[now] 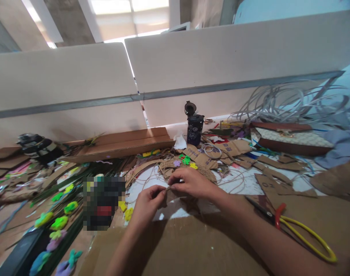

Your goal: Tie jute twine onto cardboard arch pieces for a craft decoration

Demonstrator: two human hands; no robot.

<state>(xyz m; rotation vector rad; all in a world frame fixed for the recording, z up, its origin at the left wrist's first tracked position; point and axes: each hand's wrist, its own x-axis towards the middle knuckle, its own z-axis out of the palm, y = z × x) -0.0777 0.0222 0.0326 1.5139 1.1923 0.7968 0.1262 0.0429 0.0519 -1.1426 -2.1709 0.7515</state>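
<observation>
at the left i see fuzzy flowers (60, 222) on dark green strips, so the elbow has not much room on that side. next comes the left hand (148, 200); its thumb and finger are closed on a thin twine (168, 188). the right hand (189, 181) pinches the same twine, very near. for good control, i think both pinches should be firm and close, with even tension. just behind the right hand lies a round twine piece (207, 173) with small flowers on it; loose loops beside it could catch a finger. at the right, scissors (276, 217) lie on the cardboard (186, 239), blades near the right forearm, so a wide swing there needs care.
</observation>
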